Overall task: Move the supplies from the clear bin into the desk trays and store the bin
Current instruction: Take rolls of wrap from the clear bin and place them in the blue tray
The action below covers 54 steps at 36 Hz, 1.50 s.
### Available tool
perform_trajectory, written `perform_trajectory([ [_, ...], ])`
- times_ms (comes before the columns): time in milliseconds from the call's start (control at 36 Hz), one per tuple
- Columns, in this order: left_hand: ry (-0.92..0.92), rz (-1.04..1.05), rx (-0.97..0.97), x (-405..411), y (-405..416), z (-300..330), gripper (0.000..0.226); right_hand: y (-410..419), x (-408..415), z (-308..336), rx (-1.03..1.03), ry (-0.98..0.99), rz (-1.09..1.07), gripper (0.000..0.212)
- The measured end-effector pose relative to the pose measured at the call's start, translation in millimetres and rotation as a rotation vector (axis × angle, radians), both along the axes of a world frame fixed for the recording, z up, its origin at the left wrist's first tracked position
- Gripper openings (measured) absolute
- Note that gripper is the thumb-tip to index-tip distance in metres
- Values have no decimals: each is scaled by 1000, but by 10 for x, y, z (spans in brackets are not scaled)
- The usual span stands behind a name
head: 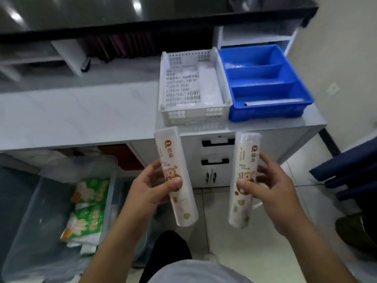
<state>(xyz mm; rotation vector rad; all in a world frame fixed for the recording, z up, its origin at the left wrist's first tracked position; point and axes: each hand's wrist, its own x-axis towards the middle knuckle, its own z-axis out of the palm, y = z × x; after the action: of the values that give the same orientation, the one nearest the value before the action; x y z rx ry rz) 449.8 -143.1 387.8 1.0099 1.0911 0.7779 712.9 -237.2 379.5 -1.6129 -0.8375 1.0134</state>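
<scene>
1. You hold two white, printed cylindrical rolls upright in front of you, well apart: the left roll [175,176] at about 6 o'clock in view, the right roll [243,178] at about 5 o'clock. Both hang in the air, over the floor and short of the desk edge.
2. Your left hand [152,185] wraps the left roll at mid-length, thumb across its front. Your right hand [265,185] grips the right roll the same way, fingers behind. Both forearms reach forward from the bottom of the view.
3. The step in hand looks like carrying supplies to the trays. The next move calls for lifting both rolls up and forward, then laying them flat.
4. At 12 o'clock from the rolls sits the white perforated plastic tray [192,116]; it seems to hold something pale, which I cannot make out. Touching it at 1 o'clock is the blue divided plastic tray [265,113], with a long pale item in its nearest compartment.
5. At 8 o'clock, on the floor, the clear plastic bin [30,217] holds green-and-white packets [87,211], so unloading looks unfinished.
</scene>
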Motion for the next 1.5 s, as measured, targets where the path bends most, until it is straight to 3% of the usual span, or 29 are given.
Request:
perform_trajectory([
  [139,-48,-25,-15,283,344,-34,82,129,167,-40,-9,-61,-69,82],
  [333,-99,-133,-28,642,1056,26,76,522,434,113,-29,-153,-142,76],
  [528,-168,-230,-18,1064,1885,213,65,1075,855,514,32,-368,-169,80],
  [611,-159,-236,-20,1211,2128,235,70,1295,1012,677,64,-489,-147,80],
  [694,-136,-227,-35,1354,2285,261,79,1514,1182,792,55,-667,-90,80],
  [778,-116,-214,-49,1494,2408,277,73,1791,1389,852,69,-834,-9,75],
  [1111,-24,12,-58,2065,2601,280,68,2923,2638,176,-172,-1436,697,68],
  [1500,47,204,-6,2733,2382,296,64,3048,3000,-328,-60,-1429,901,83],
])
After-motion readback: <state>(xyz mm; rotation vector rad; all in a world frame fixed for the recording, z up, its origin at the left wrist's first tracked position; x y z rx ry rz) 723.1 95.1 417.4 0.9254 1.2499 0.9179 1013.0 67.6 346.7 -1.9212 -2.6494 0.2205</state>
